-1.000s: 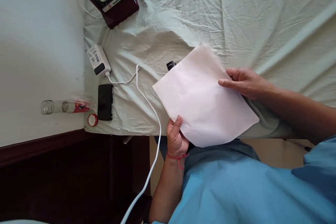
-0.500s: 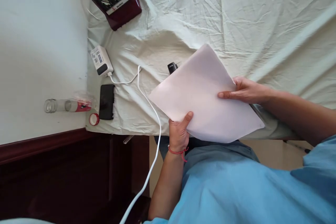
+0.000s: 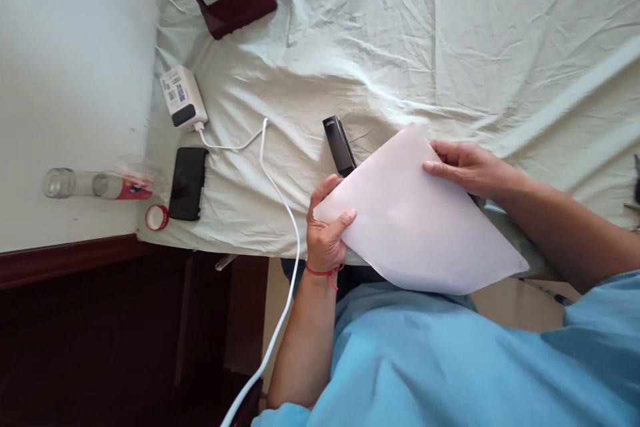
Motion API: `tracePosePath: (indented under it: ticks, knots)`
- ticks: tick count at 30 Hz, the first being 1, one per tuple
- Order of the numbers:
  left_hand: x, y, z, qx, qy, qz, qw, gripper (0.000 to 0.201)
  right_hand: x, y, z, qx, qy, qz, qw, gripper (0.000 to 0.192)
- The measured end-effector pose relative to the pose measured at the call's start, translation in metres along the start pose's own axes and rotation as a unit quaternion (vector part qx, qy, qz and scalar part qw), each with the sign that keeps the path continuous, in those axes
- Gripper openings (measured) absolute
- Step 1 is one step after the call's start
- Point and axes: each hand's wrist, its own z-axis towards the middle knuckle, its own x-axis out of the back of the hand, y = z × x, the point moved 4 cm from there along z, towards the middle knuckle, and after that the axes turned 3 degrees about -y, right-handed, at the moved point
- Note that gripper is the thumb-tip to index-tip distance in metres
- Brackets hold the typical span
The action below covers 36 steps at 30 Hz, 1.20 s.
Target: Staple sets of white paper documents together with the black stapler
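Both hands on white paper (image 3: 410, 220). It's over the near edge of the cloth-covered surface (image 3: 360, 27), near part out over my lap, one corner pointing right. Can't tell if it's one sheet or several.

Left hand (image 3: 327, 227): pinching the left corner, thumb on top, fingers around the far side and partly hidden. Red string bracelet (image 3: 325, 271) on that wrist.

Right hand (image 3: 467, 167): pinching the far right edge, thumb on top, other fingers mostly behind the sheet.

Black oblong object (image 3: 340, 145) lies just beyond the paper's far left edge; can't tell if they touch.

Farther left: white box (image 3: 183, 97) with white cable (image 3: 285, 210) plugged in, black phone (image 3: 187, 183) nearer me, red cap (image 3: 157, 217) beside it, clear bottle (image 3: 107, 185) left of the phone. Maroon appliance base (image 3: 237, 3) with knobs at far left.
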Motion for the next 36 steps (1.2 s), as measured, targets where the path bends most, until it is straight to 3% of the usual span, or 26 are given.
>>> tracePosePath:
  ticks: [4, 8, 12, 16, 20, 22, 26, 33, 36]
  knots:
    - [-0.006, 0.004, 0.002, -0.004, -0.021, -0.013, 1.0, 0.033, -0.002, 0.0, 0.006, 0.03, 0.032, -0.063, 0.997, 0.041]
    - [-0.005, 0.004, 0.003, -0.009, -0.026, 0.039, 0.999, 0.032, 0.001, 0.001, 0.007, 0.063, 0.071, -0.1, 0.99, 0.031]
    - [-0.006, 0.003, 0.001, -0.031, -0.054, 0.086, 0.994, 0.027, 0.003, 0.004, 0.008, 0.079, 0.075, -0.12, 0.987, 0.036]
    - [-0.007, 0.003, 0.0, -0.039, -0.057, 0.096, 0.993, 0.039, 0.003, 0.007, 0.007, 0.077, 0.088, -0.084, 0.99, 0.027]
    - [-0.013, 0.007, 0.0, -0.068, -0.088, 0.149, 0.983, 0.019, 0.0, 0.008, 0.006, 0.072, 0.086, -0.042, 0.993, 0.039]
    - [-0.012, 0.005, 0.0, -0.062, -0.065, 0.134, 0.987, 0.019, 0.0, 0.008, 0.006, 0.076, 0.095, -0.04, 0.992, 0.039]
    - [-0.005, -0.009, 0.0, 0.019, 0.019, 0.068, 0.997, 0.035, 0.001, 0.01, 0.006, 0.075, 0.096, 0.019, 0.992, 0.042]
    - [-0.001, -0.013, 0.003, 0.035, 0.075, -0.023, 0.996, 0.06, 0.004, 0.012, 0.007, 0.106, 0.146, 0.032, 0.983, 0.054]
    - [-0.005, -0.012, 0.0, 0.057, 0.09, -0.034, 0.994, 0.055, 0.007, 0.014, 0.009, 0.145, 0.181, 0.025, 0.972, 0.058]
